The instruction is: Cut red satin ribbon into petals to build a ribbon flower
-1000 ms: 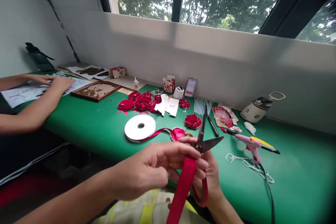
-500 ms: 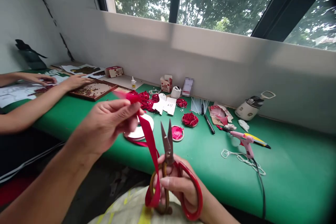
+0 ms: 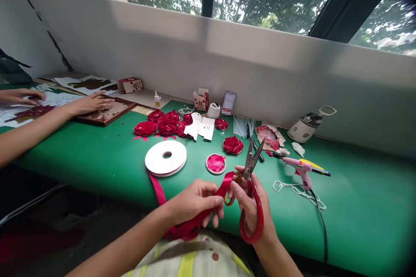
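Between thumb and fingers my left hand [image 3: 196, 203] pinches a red ribbon [image 3: 225, 184], whose free end reaches to my right hand. The rest of the ribbon hangs in loops over my lap and runs back to a white spool [image 3: 156, 158] on the table. My right hand [image 3: 251, 203] is closed on red-handled scissors [image 3: 251, 160], blades pointing up and slightly apart. The ribbon's end lies close to the right fingertips; whether they touch it I cannot tell. Just beyond, a round piece with pink scraps [image 3: 216, 163] and a red ruffled disc [image 3: 233, 145] rest on the green table.
Several red ruffled flowers [image 3: 167, 122] and white paper cutouts [image 3: 205, 129] lie toward the back. On the right are a pink glue gun [image 3: 300, 171] with its cord and a white bottle [image 3: 304, 128]. A co-worker's hand [image 3: 97, 103] rests over a wooden tray [image 3: 118, 113] at left.
My left hand has come down and right, bringing the ribbon toward my right hand. The scissors have moved up and right. The spool now shows fully.
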